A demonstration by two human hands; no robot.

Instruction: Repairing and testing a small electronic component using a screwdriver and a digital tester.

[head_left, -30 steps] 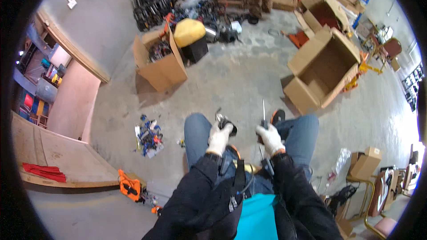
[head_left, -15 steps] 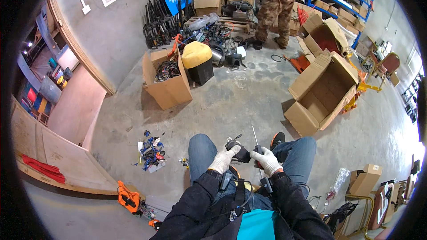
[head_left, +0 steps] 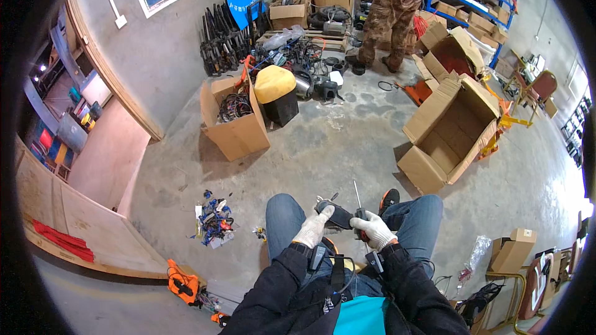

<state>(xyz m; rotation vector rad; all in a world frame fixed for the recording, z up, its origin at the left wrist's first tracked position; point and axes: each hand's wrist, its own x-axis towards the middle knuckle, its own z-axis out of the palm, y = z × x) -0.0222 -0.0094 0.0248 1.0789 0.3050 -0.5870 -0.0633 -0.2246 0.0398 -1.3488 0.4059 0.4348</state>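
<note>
White-gloved, my left hand (head_left: 310, 228) is closed round one end of a dark, elongated device (head_left: 339, 217). Its kind I cannot make out; a short thin piece sticks out at its far end. My right hand (head_left: 375, 231), gloved too, grips a screwdriver (head_left: 356, 193) with its metal shaft pointing up and away from me. The screwdriver's dark handle is partly hidden by the fingers. Both hands are close together between my knees, and the device's right end lies right beside the screwdriver handle. The tip is in the air, apart from the device.
Small blue and black parts (head_left: 216, 220) lie heaped on the floor at left. A carton of cables (head_left: 236, 136) and a yellow-topped black bin (head_left: 277, 96) stand ahead. An open empty carton (head_left: 450, 136) lies to the right. Another person (head_left: 392, 15) stands at the back.
The device in my left hand has turned, showing more of its long dark side. Both hands still hold the same things. The person at the back has shifted slightly.
</note>
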